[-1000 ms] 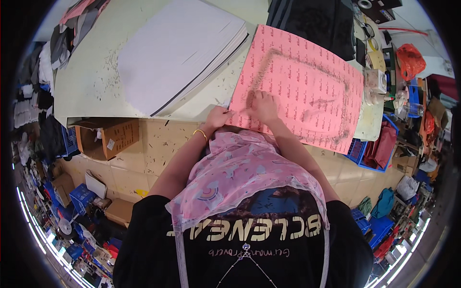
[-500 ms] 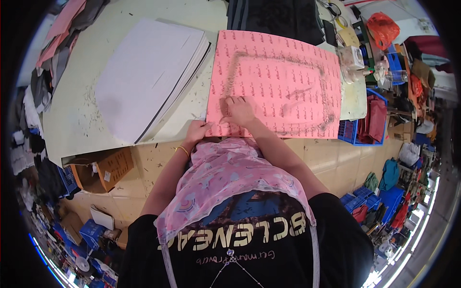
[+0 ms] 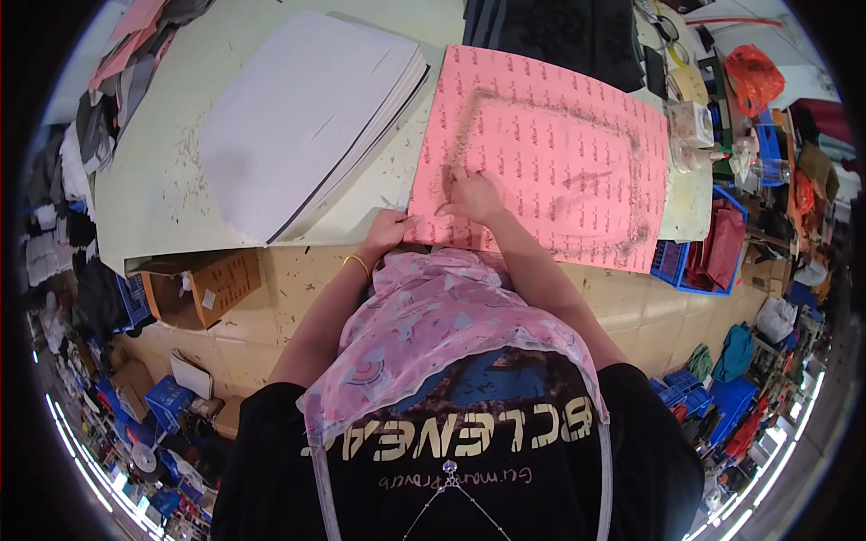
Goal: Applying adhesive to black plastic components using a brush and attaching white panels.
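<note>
Nearest the body is the patterned apron (image 3: 442, 302), just below the table edge. The left hand (image 3: 389, 230) touches the near-left corner of the pink sheet (image 3: 546, 144); whether it pinches the sheet or only presses on it, I cannot tell. At that hand's two o'clock, the right hand (image 3: 477, 195) rests on the sheet with fingers bent and bunched; what they may hold is hidden.

The key relation seems to be this: the right hand is nearer the dark smudged band (image 3: 465, 124), whose left side runs from its fingertips toward just past twelve. Most of the sheet spreads away at two to three o'clock, its long axis roughly nine to three.

Farther off, the white paper stack (image 3: 311, 108) lies at the left hand's eleven, and black cloth (image 3: 552, 41) at the right hand's one.
</note>
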`<move>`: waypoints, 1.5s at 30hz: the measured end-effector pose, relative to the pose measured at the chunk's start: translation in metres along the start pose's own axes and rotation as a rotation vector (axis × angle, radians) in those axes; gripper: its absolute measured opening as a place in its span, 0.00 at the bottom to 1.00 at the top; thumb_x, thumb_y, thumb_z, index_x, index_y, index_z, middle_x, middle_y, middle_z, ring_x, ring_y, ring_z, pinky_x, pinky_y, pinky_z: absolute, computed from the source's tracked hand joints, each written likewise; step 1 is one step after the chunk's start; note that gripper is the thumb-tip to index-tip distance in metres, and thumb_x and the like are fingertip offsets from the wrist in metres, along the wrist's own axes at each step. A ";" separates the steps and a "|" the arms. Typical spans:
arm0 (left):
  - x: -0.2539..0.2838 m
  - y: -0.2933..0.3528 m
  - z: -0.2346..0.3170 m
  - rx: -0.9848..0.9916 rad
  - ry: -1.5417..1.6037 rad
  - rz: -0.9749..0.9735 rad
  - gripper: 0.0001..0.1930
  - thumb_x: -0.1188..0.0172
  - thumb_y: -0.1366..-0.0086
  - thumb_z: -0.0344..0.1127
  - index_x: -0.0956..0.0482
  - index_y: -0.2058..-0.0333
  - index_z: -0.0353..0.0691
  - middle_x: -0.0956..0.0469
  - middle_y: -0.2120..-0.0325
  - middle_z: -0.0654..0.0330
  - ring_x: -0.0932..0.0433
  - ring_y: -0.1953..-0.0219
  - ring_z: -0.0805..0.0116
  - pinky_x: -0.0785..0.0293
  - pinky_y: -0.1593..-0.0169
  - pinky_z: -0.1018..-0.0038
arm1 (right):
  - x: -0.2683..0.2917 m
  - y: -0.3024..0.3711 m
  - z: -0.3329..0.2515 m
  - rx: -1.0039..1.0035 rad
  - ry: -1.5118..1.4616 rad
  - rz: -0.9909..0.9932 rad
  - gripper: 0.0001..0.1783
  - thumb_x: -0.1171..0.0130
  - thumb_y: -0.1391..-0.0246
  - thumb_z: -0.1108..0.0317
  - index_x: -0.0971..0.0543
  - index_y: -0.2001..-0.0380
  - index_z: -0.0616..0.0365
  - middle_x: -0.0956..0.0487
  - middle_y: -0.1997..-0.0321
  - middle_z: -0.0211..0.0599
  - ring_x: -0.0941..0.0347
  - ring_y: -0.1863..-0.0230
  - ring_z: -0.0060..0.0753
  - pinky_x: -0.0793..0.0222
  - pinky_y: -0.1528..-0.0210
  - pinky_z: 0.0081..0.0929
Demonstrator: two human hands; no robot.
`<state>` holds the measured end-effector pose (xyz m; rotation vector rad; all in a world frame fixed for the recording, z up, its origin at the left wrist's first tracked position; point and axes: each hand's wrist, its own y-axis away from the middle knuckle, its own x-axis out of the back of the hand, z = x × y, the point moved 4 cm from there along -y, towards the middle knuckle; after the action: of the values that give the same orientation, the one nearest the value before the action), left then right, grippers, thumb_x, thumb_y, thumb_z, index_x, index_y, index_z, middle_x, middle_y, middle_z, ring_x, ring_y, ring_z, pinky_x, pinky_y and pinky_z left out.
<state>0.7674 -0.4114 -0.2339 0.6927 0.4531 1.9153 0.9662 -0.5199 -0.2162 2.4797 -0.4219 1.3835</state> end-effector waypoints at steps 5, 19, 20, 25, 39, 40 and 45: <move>0.000 -0.005 -0.008 0.026 -0.033 0.011 0.25 0.38 0.39 0.47 0.26 0.80 0.25 0.37 0.89 0.61 0.41 0.83 0.69 0.39 0.77 0.71 | -0.008 -0.006 0.014 -0.185 -0.347 -0.178 0.35 0.22 0.67 0.50 0.28 0.57 0.52 0.20 0.73 0.34 0.24 0.72 0.42 0.29 0.65 0.33; -0.002 -0.009 -0.015 0.047 0.006 -0.005 0.24 0.38 0.39 0.47 0.25 0.80 0.26 0.34 0.89 0.62 0.40 0.83 0.69 0.38 0.76 0.71 | 0.001 -0.011 0.014 -0.344 -0.582 -0.261 0.16 0.31 0.53 0.62 0.23 0.62 0.54 0.21 0.72 0.34 0.24 0.71 0.34 0.29 0.66 0.33; -0.002 -0.009 -0.015 0.054 0.012 -0.009 0.24 0.38 0.39 0.47 0.25 0.80 0.26 0.34 0.89 0.62 0.40 0.83 0.70 0.38 0.76 0.71 | 0.003 -0.010 0.009 -0.275 -0.470 -0.211 0.15 0.32 0.52 0.62 0.23 0.63 0.54 0.21 0.71 0.34 0.24 0.70 0.34 0.29 0.66 0.33; -0.002 -0.008 -0.014 0.083 0.039 -0.020 0.24 0.38 0.40 0.47 0.25 0.79 0.26 0.33 0.89 0.62 0.39 0.83 0.70 0.37 0.75 0.72 | 0.007 0.000 -0.011 0.051 -0.028 -0.069 0.12 0.38 0.47 0.60 0.22 0.65 0.57 0.23 0.67 0.34 0.24 0.68 0.32 0.28 0.66 0.31; -0.002 -0.016 -0.019 0.074 0.007 -0.022 0.24 0.38 0.42 0.48 0.24 0.81 0.27 0.35 0.89 0.61 0.39 0.84 0.70 0.37 0.76 0.72 | -0.013 0.009 -0.038 0.629 0.551 -0.055 0.07 0.44 0.54 0.66 0.18 0.76 0.52 0.24 0.67 0.42 0.25 0.72 0.36 0.28 0.71 0.24; -0.002 -0.016 -0.020 0.070 0.005 -0.029 0.24 0.37 0.42 0.48 0.24 0.81 0.27 0.35 0.89 0.61 0.39 0.84 0.70 0.37 0.76 0.72 | -0.016 0.008 -0.039 0.636 0.575 -0.098 0.07 0.45 0.54 0.67 0.18 0.74 0.54 0.24 0.66 0.42 0.25 0.73 0.36 0.27 0.72 0.25; -0.001 -0.018 -0.020 0.052 -0.001 -0.044 0.25 0.37 0.43 0.48 0.24 0.81 0.26 0.36 0.89 0.62 0.39 0.84 0.70 0.37 0.76 0.72 | -0.026 0.001 -0.042 0.622 0.636 -0.237 0.08 0.47 0.51 0.69 0.21 0.69 0.58 0.25 0.64 0.42 0.25 0.76 0.36 0.27 0.77 0.28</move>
<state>0.7671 -0.4053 -0.2600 0.7125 0.5152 1.8673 0.9200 -0.5017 -0.2171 2.1797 0.4902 2.3116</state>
